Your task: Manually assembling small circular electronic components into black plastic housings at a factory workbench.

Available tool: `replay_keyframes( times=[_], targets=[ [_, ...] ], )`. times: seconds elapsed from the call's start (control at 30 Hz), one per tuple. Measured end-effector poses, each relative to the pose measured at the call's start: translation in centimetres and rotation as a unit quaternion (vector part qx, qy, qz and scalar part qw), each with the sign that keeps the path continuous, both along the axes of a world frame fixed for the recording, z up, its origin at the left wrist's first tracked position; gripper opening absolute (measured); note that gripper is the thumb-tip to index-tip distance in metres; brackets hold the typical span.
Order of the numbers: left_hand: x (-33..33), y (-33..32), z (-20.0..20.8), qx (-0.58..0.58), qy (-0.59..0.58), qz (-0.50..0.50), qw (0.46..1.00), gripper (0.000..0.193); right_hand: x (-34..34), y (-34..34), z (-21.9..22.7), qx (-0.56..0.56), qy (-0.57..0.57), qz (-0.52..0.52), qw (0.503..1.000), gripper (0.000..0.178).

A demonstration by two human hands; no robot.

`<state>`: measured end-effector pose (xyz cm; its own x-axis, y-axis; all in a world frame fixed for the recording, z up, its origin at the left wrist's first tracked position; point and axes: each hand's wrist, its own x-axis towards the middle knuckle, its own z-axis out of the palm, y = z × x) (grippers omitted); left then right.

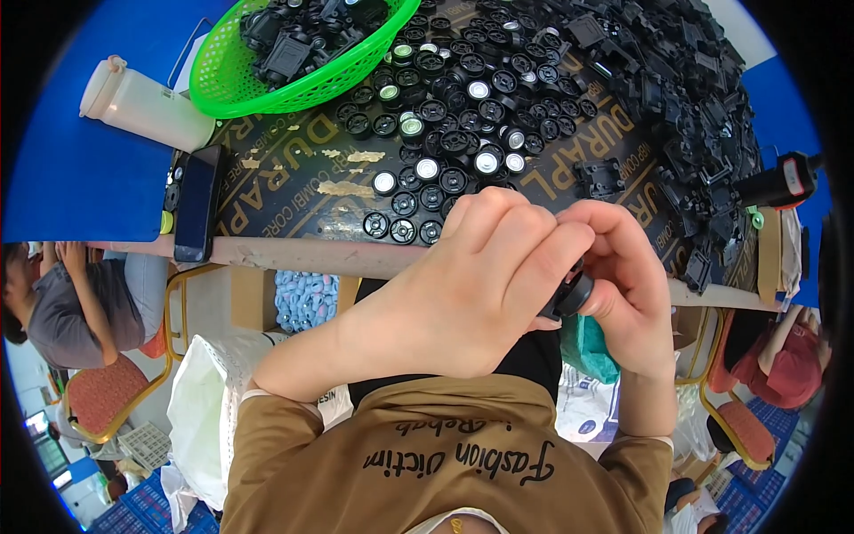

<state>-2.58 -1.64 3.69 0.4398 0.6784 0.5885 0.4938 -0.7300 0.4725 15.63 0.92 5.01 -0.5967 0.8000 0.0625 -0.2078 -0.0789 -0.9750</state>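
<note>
My left hand (pixel 507 267) is closed, its back toward the view and its fingers folded round a small black plastic part with a wheel (pixel 574 295). My right hand (pixel 630 280) grips that same part from the other side, thumb and fingers curled on it. The hands cover most of the piece. Beyond them on the dark board lie many loose black toy wheels (pixel 431 197), some with silver or greenish discs. Farther right, black plastic toy-car chassis (pixel 598 178) spread out into a big heap (pixel 685 116).
A green plastic basket (pixel 267 104) of black assemblies stands at the back left. Beside it are a whitish bottle (pixel 147 105) and a dark phone (pixel 197 203). At the right lies a black tool (pixel 778 181). Below the table edge are a carton (pixel 253 300) and a white sack (pixel 200 409).
</note>
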Motion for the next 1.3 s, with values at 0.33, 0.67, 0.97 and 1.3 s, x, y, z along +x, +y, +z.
replay_keyframes(
  times=[0.33,0.67,0.97,1.3],
  targets=[
    [-0.5,0.3,-1.1,-0.122,-0.057,-0.051,0.99,0.068,0.0,0.9,-0.8,-0.012,-0.054,-0.005,0.998,0.031],
    [-1.0,1.5,-3.3,-0.428,-0.646,-0.147,0.615,0.035,2.0,9.6,-3.6,0.498,-0.42,-0.179,0.737,0.015],
    [0.2,3.3,-2.8,-0.504,-0.773,-0.192,0.335,0.03,0.5,13.0,-4.2,0.509,-0.497,-0.122,0.692,0.018],
    [1.8,2.7,-0.8,-0.476,-0.79,-0.151,0.356,0.027,-2.8,1.0,-1.8,0.469,-0.129,-0.165,0.858,0.025]
  ],
)
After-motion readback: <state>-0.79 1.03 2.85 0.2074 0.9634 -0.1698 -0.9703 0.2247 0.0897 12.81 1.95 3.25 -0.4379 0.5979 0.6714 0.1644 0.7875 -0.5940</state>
